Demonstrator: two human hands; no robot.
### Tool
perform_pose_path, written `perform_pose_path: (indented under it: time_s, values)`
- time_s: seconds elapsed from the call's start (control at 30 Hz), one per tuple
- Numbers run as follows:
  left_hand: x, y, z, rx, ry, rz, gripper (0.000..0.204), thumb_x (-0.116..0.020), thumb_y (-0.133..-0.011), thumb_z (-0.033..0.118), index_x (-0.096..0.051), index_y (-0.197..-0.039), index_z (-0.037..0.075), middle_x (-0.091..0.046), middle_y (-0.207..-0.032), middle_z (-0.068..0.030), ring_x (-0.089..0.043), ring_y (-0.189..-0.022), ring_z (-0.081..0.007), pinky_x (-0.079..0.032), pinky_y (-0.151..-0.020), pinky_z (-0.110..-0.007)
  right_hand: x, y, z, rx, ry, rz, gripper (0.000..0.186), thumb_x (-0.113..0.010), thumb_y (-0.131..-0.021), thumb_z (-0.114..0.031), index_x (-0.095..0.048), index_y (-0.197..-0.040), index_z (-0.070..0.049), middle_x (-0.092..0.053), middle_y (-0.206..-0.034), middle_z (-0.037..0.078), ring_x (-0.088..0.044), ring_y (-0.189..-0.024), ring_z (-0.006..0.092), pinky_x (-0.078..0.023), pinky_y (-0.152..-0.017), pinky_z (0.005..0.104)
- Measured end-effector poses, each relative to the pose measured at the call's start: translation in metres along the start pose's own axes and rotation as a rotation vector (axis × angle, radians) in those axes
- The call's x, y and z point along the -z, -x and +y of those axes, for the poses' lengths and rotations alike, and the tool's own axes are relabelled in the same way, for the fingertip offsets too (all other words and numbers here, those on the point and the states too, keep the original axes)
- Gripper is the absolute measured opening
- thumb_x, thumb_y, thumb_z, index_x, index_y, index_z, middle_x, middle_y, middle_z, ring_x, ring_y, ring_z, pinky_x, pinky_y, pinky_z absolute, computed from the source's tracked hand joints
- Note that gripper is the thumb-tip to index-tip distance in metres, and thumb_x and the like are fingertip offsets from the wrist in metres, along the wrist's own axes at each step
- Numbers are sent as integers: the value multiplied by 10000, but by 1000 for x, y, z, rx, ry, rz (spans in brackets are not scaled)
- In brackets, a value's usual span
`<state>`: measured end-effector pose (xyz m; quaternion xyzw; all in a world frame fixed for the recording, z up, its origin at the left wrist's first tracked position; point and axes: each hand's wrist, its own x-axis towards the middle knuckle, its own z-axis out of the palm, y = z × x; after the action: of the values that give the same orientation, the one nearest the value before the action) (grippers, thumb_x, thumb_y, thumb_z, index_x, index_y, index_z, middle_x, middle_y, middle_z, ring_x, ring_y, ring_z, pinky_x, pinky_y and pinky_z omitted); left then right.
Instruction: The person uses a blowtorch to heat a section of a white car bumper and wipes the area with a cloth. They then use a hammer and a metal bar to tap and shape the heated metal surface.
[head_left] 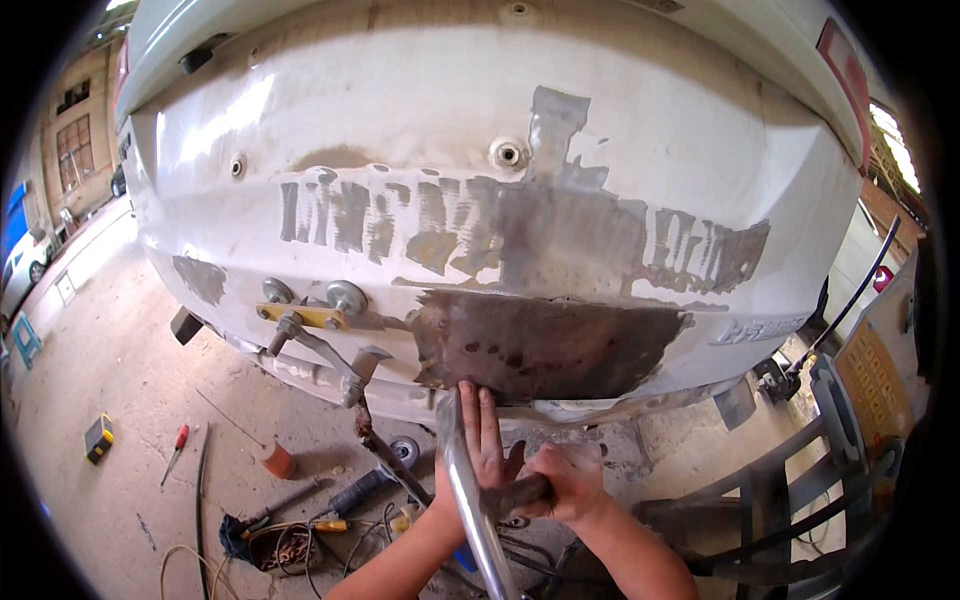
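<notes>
A white car's rear panel (400,120) has grey sanded patches and a dark bare-metal area (555,345) low in the middle. My left hand (484,435) has two fingers stretched up against the lower edge of that area, partly behind a long polished steel bar (462,480). My right hand (565,480), just to the right, is closed on a short dark handle (520,492) that crosses the bar. Left of my hands, a brass-coloured plate (300,315) with two round mounts sits on the car, with a jointed metal puller arm (335,365) attached.
A grinder (355,492), hoses, a tool box (285,545), an orange can (278,460), a screwdriver (178,445) and a yellow-black tool (99,438) lie on the floor (140,380). A machine (865,370) on a black frame stands at right. Another car (25,265) is at far left.
</notes>
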<state>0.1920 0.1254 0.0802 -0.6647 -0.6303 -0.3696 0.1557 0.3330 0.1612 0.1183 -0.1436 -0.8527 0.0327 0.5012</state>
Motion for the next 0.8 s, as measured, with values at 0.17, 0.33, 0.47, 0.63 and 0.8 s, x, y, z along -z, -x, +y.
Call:
perform_pose_path:
  time_s: [0.17, 0.33, 0.47, 0.63, 0.8]
  values:
    - [-2, 0, 2, -9, -5, 3, 882, -640, -778, 365, -266, -1381, -160, -265, -1428, -381, -297, -1329, -504, -249, -1112, -521, -7, 10, 11, -99, 156, 19, 568, -634, -760, -642, -499, -668, -98, -454, -538, 47, -510, -438, 239, -403, -412, 352]
    - [-2, 1, 1, -25, 7, 26, 885, -663, -764, 347, -278, -1375, -165, -255, -1425, -390, -299, -1322, -517, -251, -1112, -526, 0, 3, 1, 64, 2, 6, 537, -644, -764, -623, -493, -674, -115, -479, -552, 49, -535, -457, 251, -428, -429, 364]
    - [-4, 2, 2, -16, 23, 33, 872, -686, -758, 312, -289, -1370, -166, -287, -1418, -376, -328, -1304, -518, -284, -1096, -526, -1, 7, 11, -7, 117, -29, 540, -639, -775, -613, -488, -670, -104, -466, -546, 47, -537, -454, 236, -422, -419, 354]
    - [-6, 2, 1, 15, -10, -1, 884, -688, -749, 312, -282, -1376, -160, -294, -1418, -371, -352, -1309, -477, -279, -1094, -533, 0, 7, 10, 22, 100, -28, 540, -635, -777, -616, -496, -662, -107, -455, -539, 42, -537, -452, 232, -424, -421, 355]
    - [2, -1, 5, 31, 45, 15, 800, -641, -780, 310, -332, -1366, -139, -303, -1415, -368, -320, -1323, -497, -273, -1095, -537, 1, 8, 7, 44, 63, -34, 522, -638, -776, -615, -511, -666, -121, -490, -553, 39, -550, -463, 242, -450, -442, 365]
